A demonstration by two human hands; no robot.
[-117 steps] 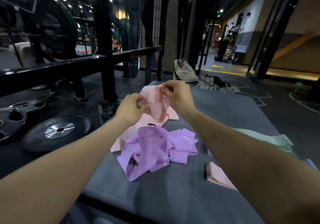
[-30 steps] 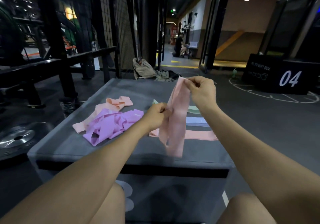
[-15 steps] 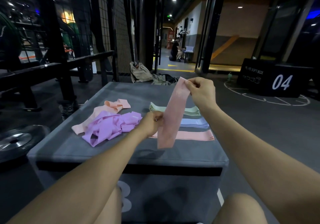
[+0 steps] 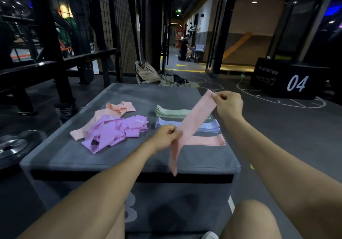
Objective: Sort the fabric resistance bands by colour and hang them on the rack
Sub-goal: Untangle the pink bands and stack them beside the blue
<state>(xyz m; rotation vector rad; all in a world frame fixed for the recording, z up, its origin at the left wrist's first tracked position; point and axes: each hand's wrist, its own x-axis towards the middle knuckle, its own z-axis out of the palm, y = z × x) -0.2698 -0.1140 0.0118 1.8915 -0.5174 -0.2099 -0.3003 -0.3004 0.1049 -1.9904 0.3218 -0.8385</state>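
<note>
Head view, flat pink band, pinched by both hands, lower end dangling

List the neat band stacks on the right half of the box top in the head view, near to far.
pink band stack → lavender-blue band stack → pale green band stack, all flat on the grey plyo box.
</note>
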